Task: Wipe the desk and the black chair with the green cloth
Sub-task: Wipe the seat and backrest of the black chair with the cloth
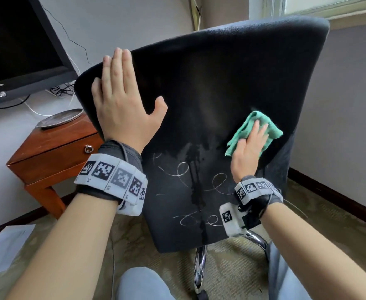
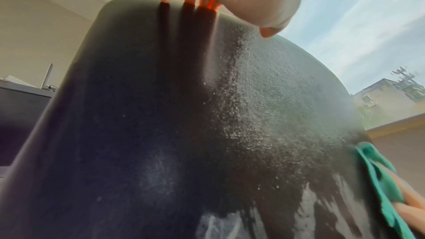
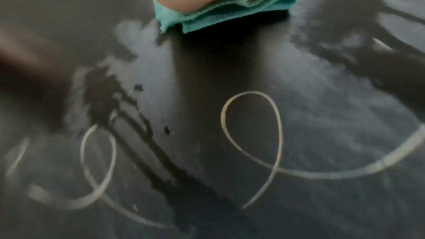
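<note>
White looping chalk-like scrawls [image 1: 201, 187], not readable as words, cross the lower back of the black padded chair [image 1: 210, 87], which leans away. The left hand [image 1: 121, 105] lies flat, fingers straight, at its top left edge. The right hand [image 1: 248, 148] presses the folded green cloth [image 1: 264, 124] flat against the backrest's right side.

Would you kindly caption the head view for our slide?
Left hand steadies the black chair back while the right hand presses a green cloth near looping white marks.

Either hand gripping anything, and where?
No grip. Right hand presses flat on the cloth's middle; left hand rests flat near the chair's top edge.
</note>
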